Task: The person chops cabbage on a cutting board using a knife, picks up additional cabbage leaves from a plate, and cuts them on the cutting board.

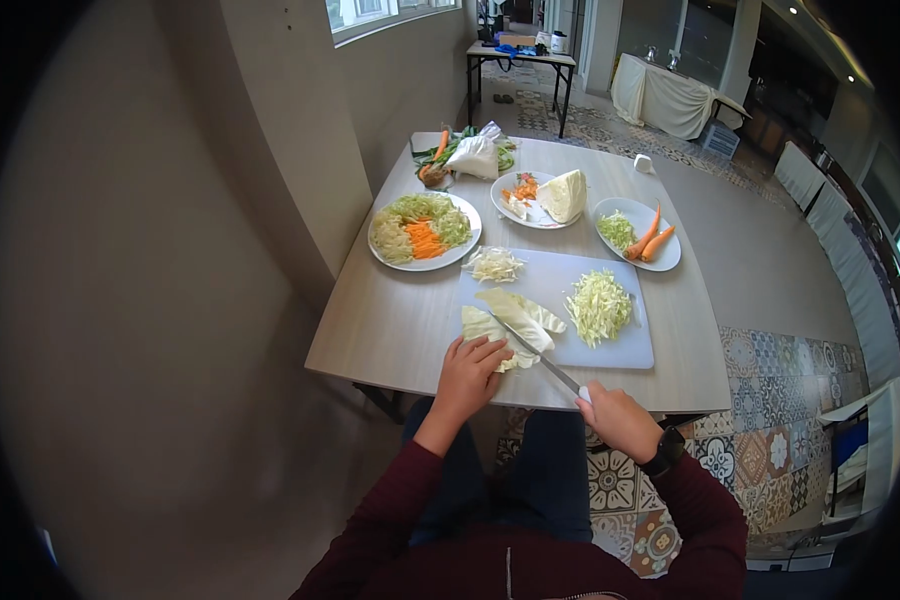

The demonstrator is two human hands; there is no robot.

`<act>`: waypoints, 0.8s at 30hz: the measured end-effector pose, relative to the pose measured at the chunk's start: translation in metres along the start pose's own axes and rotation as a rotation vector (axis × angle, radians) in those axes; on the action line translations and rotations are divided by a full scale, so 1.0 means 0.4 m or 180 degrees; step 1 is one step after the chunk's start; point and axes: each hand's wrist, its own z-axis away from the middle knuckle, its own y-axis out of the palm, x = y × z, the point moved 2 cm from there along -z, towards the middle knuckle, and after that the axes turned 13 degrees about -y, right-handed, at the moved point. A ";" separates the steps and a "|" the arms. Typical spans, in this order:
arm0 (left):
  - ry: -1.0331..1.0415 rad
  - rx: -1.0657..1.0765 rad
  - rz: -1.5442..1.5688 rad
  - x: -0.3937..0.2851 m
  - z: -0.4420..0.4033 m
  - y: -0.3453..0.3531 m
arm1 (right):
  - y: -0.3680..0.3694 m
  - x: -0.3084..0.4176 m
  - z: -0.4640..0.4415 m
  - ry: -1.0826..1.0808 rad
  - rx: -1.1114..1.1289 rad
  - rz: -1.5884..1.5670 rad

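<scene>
My right hand (pixel 622 420) is closed round the white handle of a kitchen knife (pixel 552 367). Its blade points up and to the left, lying along cabbage leaves. Under the fingers of my left hand (pixel 470 378), a piece of cabbage (pixel 481 324) is held down at the front left of the white cutting board (pixel 562 263). Just beyond the blade rests another pale cabbage leaf piece (pixel 526 309). Shredded cabbage (pixel 600 308) is heaped on the board's right side, and a smaller pile of whitish shreds (pixel 494 264) sits at its back left corner.
Left of the board stands a plate (pixel 378 243) of shredded vegetables. Behind are a plate (pixel 547 222) with a cabbage chunk (pixel 564 196) and a plate (pixel 673 257) with carrots (pixel 652 240). A plastic bag (pixel 475 157) lies among vegetables at the back. The wall is close on the left.
</scene>
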 end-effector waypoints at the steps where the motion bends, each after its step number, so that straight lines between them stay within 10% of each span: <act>1: -0.0017 -0.0024 0.0012 -0.003 0.002 0.002 | -0.001 -0.002 0.008 0.0028 0.0010 -0.0038; 24: -0.0132 -0.0566 -0.0165 0.016 -0.067 0.002 | -0.013 0.009 0.071 0.0225 -0.0744 -0.0599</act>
